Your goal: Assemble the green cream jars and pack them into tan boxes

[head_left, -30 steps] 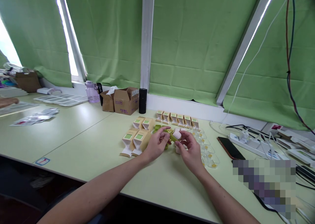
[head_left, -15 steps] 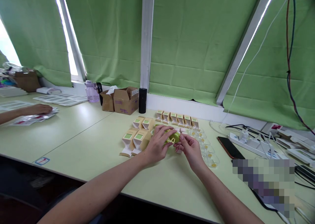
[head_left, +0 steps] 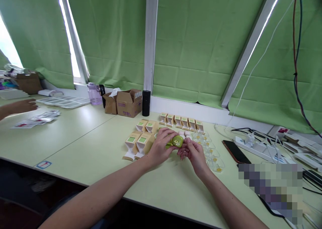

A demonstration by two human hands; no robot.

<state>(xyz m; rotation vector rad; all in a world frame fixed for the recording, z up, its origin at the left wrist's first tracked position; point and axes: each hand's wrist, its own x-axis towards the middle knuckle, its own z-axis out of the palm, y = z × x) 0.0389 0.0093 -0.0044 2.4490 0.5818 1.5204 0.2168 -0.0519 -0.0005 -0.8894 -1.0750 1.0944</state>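
Observation:
My left hand (head_left: 163, 144) is closed around a small rounded green case (head_left: 177, 141), held above the table with a pale printed mark facing me. Part of the case is hidden behind my fingers. Close to its right edge is my right hand (head_left: 195, 153), fingers curled and thumb against the index finger; whatever they pinch is too small to make out. Small pinkish-white pieces (head_left: 186, 133) lie behind the case. To the right are several clear plastic pieces with yellow centres (head_left: 211, 151). Open cream cartons with green labels (head_left: 144, 142) stand left of my left hand.
A row of similar cartons (head_left: 184, 122) lines the back. Cardboard boxes (head_left: 129, 104), a black bottle (head_left: 146, 103) and a purple jug (head_left: 94, 94) stand at back left. A phone (head_left: 235, 151) and power strip (head_left: 259, 148) lie right. Another person's hand (head_left: 23, 105) is far left.
The green case has turned in my left hand; its printed mark now shows where a pale loop showed before. The other person's hand has lifted leftward off the flat packets.

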